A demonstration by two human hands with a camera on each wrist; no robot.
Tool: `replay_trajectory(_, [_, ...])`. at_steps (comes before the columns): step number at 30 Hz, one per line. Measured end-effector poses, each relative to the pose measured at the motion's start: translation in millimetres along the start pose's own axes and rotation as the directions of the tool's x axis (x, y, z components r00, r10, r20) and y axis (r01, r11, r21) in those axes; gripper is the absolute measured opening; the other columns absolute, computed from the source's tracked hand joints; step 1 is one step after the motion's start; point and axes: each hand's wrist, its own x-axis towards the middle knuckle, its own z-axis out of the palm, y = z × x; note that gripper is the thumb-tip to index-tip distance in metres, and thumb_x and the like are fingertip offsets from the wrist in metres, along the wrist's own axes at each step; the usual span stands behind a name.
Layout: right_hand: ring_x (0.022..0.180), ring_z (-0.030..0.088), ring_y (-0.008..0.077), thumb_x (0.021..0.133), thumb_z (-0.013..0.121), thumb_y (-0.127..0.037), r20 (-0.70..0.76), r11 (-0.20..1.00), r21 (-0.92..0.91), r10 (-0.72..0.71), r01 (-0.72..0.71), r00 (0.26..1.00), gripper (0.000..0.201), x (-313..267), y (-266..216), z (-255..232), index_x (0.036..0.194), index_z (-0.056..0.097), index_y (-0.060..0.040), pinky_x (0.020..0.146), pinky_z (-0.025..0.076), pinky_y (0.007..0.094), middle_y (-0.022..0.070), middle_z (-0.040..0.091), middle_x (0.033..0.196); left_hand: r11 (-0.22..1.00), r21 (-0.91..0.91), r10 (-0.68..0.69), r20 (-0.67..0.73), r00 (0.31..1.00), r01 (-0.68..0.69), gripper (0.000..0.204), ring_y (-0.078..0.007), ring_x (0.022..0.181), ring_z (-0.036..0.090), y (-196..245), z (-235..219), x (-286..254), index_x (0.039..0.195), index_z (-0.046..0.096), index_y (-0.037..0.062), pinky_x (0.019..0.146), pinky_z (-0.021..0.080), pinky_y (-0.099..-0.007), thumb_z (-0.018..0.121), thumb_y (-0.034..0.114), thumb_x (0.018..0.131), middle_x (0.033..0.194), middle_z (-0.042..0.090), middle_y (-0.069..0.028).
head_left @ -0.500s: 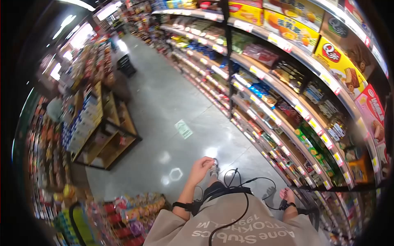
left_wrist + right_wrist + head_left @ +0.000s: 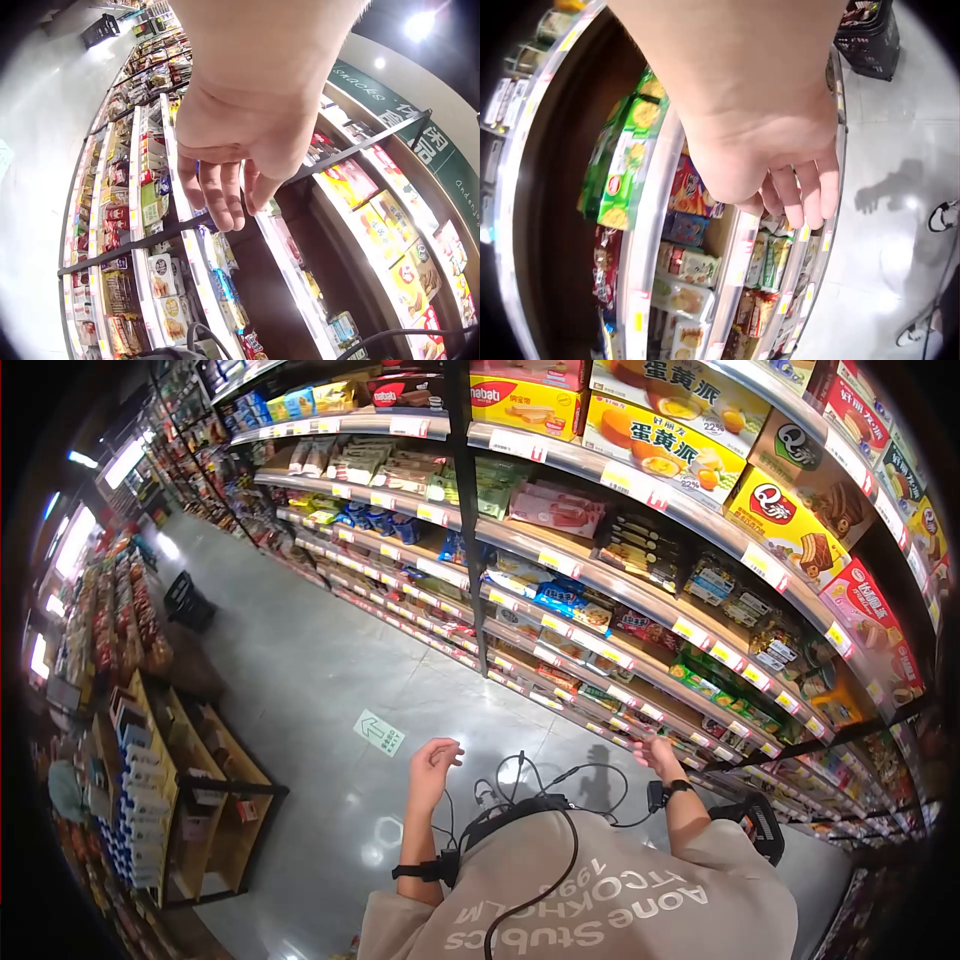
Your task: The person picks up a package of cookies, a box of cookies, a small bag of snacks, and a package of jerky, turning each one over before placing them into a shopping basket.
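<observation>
My left hand (image 2: 435, 756) hangs in front of my body over the floor, fingers loosely bent and holding nothing. In the left wrist view the same hand (image 2: 244, 150) overlaps shelves of packaged snacks. My right hand (image 2: 656, 756) is held out at my right side, nearest to the lower shelves, also with nothing in it. In the right wrist view its fingers (image 2: 808, 196) hang relaxed in front of the shelf edges. Green snack packs (image 2: 622, 161) lie on a shelf beside that hand. Yellow pie boxes (image 2: 663, 445) stand higher up on the rack.
The long snack rack (image 2: 560, 560) runs along the right and ahead. A wooden display stand (image 2: 215, 800) with bottles stands at the left. A black basket (image 2: 190, 603) is farther up the aisle. Cables (image 2: 575, 850) hang over my shirt, and a green exit sign (image 2: 380, 732) marks the floor.
My view has turned right, toward the snack rack, so shelves and display stand have shifted left. The right hand has risen and come farther forward; the left stays in front of my body.
</observation>
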Motion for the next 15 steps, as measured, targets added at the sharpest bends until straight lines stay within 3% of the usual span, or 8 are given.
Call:
replay_trajectory(4, [0.093, 0.069, 0.0243, 0.100, 0.052, -0.026, -0.026, 0.998, 0.017, -0.064, 0.065, 0.998, 0.030, -11.5, -39.3, 65.4, 0.125, 0.059, -0.0087, 0.080, 0.057, 0.0418, 0.0093, 0.071, 0.110, 0.999, 0.009, -0.039, 0.004, 0.999, 0.039, 0.013, -0.0178, 0.085, 0.069, -0.1, -40.5, 19.7, 0.105, 0.067, -0.0045, 0.075, 0.055, -0.0301, 0.063, 0.006, 0.098, 0.092, 0.071, -0.0103])
replay_trajectory(7, [0.096, 0.072, 0.0237, 0.102, 0.054, -0.023, 0.016, 0.992, 0.070, -0.108, 0.107, 0.994, 0.027, -30.0, -61.4, 103.6, 0.125, 0.060, -0.0093, 0.075, 0.059, 0.0377, 0.0105, 0.071, 0.112, 0.997, -0.010, -0.070, -0.024, 0.997, 0.070, 0.013, -0.0176, 0.083, 0.068, 2.6, -66.1, 31.2, 0.104, 0.067, -0.0053, 0.074, 0.056, -0.0306, 0.063, 0.004, 0.096, 0.093, 0.070, -0.0109])
replay_trajectory(13, [0.078, 0.071, 0.0187, 0.100, 0.058, -0.020, 0.039, 0.967, 0.070, -0.249, 0.246, 0.968, 0.020, -18.8, -120.4, 153.4, 0.115, 0.064, -0.0088, 0.061, 0.056, 0.0334, 0.0070, 0.072, 0.097, 0.996, -0.028, -0.087, -0.047, 0.995, 0.086, 0.012, -0.0165, 0.083, 0.067, 20.6, -89.5, 53.9, 0.103, 0.067, -0.0046, 0.075, 0.057, -0.0304, 0.063, 0.005, 0.097, 0.092, 0.070, -0.0102])
replay_trajectory(15, [0.077, 0.070, 0.0181, 0.100, 0.060, -0.022, -0.009, 0.955, -0.068, -0.290, 0.289, 0.957, 0.019, -6.4, -142.5, 166.5, 0.112, 0.064, -0.0078, 0.061, 0.056, 0.0321, 0.0070, 0.072, 0.096, 0.996, -0.002, -0.093, -0.057, 0.994, 0.093, 0.013, -0.0163, 0.082, 0.067, 12.0, -93.3, 64.4, 0.103, 0.067, -0.0040, 0.075, 0.056, -0.0301, 0.064, 0.007, 0.097, 0.092, 0.070, -0.0097])
